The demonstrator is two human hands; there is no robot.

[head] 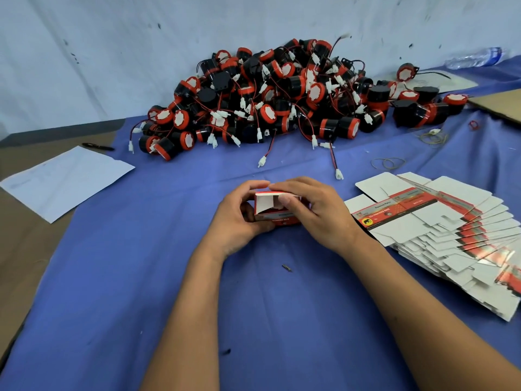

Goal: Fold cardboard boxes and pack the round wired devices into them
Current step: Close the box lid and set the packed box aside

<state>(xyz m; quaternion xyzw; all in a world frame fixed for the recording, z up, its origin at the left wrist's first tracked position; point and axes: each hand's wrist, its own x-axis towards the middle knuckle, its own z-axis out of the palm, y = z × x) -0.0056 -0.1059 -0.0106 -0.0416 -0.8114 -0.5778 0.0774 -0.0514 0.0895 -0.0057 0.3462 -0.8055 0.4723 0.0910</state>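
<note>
Smudged pale wall (112, 52), blue-covered table (112, 277)

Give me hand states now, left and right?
Left hand: fingers curled round the box, holding it.
Right hand: also gripping the box, thumb at its open flap.

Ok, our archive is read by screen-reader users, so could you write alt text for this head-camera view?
Two bare hands, left hand and right hand, hold a small red and white cardboard box with its end flaps open, over a blue tablecloth. Behind lies a heap of round black and red wired devices; at right, a fanned stack of flat unfolded box blanks.
</note>
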